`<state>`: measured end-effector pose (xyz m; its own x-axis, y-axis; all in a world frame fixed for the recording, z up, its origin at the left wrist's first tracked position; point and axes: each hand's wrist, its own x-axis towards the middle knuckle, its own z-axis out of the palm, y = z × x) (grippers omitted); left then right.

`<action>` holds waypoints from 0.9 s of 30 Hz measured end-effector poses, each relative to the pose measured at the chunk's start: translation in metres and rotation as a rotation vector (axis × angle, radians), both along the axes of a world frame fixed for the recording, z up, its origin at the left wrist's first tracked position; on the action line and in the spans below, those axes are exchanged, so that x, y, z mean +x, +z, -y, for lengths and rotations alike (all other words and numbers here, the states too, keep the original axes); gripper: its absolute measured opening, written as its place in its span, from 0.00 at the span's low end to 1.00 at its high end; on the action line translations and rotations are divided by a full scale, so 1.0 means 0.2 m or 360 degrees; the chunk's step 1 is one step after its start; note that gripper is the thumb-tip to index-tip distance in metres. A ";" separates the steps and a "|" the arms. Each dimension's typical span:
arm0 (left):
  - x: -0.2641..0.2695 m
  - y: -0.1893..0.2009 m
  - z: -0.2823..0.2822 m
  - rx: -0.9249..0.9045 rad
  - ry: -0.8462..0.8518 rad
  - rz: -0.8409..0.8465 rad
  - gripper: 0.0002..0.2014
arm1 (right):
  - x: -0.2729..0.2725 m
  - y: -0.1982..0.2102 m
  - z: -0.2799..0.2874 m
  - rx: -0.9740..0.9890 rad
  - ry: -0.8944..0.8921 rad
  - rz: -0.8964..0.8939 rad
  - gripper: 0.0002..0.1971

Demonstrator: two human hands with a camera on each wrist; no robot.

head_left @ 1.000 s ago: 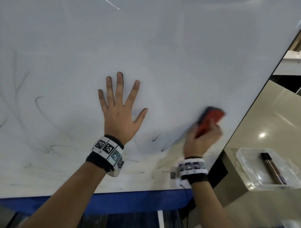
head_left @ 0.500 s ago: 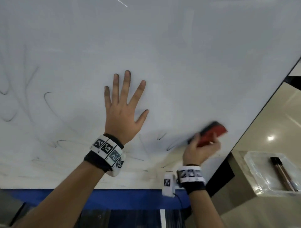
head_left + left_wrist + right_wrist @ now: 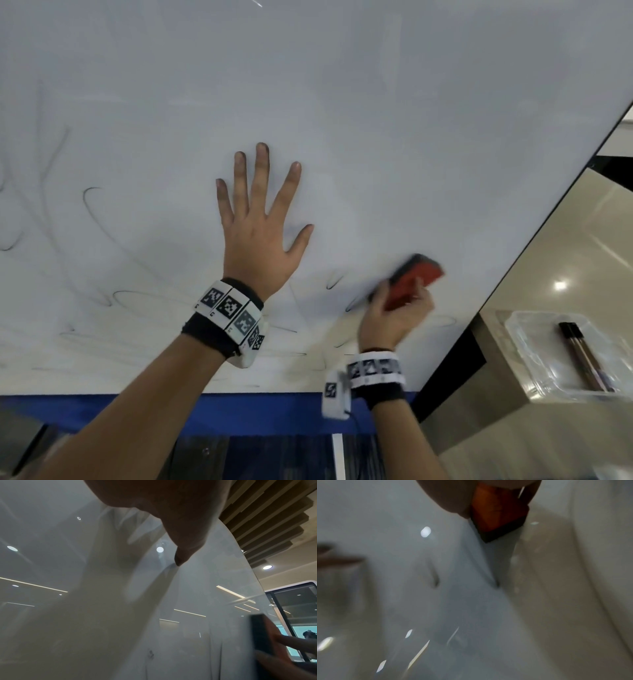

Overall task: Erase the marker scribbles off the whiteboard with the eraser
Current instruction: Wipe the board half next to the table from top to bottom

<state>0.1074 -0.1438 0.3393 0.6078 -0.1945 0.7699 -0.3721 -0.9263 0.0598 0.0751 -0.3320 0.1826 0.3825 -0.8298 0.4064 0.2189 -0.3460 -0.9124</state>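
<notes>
A large whiteboard (image 3: 342, 102) fills the head view, with faint black marker scribbles (image 3: 102, 219) across its lower left and short strokes (image 3: 334, 282) near its lower right. My left hand (image 3: 260, 219) lies flat on the board, fingers spread and straight. My right hand (image 3: 397, 315) grips a red eraser (image 3: 414, 281) with a black felt face, pressed on the board near the lower right strokes and blurred by motion. The right wrist view shows the eraser (image 3: 498, 515) on the board above two dark strokes (image 3: 436, 582). The left wrist view shows the eraser (image 3: 262, 634) at lower right.
The board's right edge (image 3: 548, 212) runs diagonally, and a blue strip (image 3: 239, 411) lies along its bottom. To the right, a clear plastic tray (image 3: 520, 342) holding dark markers (image 3: 582, 356) sits on a beige ledge.
The right hand has swept the eraser down and left along the lower right of the board. The left hand has stayed flat on the board.
</notes>
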 end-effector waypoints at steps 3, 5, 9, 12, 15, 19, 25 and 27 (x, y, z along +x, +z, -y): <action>0.00 0.00 -0.01 0.0012 -0.0001 -0.0004 0.39 | -0.08 -0.09 -0.22 -0.0578 0.0382 -0.0112 0.27; 0.00 0.00 -0.02 0.0033 -0.0014 0.0009 0.39 | -0.10 -0.12 -0.17 -0.0906 0.0473 -0.0154 0.26; 0.00 -0.01 -0.04 0.0052 -0.0032 0.0020 0.38 | -0.06 -0.05 0.02 -0.0481 0.0208 -0.0028 0.27; -0.02 0.00 -0.03 0.0061 0.0003 -0.0024 0.39 | -0.03 -0.02 -0.10 -0.0221 0.0087 0.0062 0.28; -0.03 0.01 -0.02 0.0075 0.0022 -0.0069 0.40 | -0.05 -0.15 -0.22 -0.0618 0.0289 -0.0065 0.26; -0.03 0.00 -0.04 0.0111 0.0027 -0.0054 0.40 | -0.08 -0.20 -0.03 -0.1453 0.0396 -0.0244 0.24; -0.03 -0.02 -0.02 0.0059 0.0017 -0.0057 0.39 | -0.08 -0.16 0.17 -0.0576 0.0059 -0.0132 0.26; -0.04 -0.02 -0.01 0.0038 0.0042 -0.0073 0.40 | -0.07 -0.21 0.04 -0.0585 0.0111 -0.0123 0.26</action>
<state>0.1001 -0.1427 0.3361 0.6476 -0.1957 0.7364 -0.3449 -0.9371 0.0542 0.0617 -0.3404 0.1407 0.4741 -0.6046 0.6401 0.1892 -0.6401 -0.7447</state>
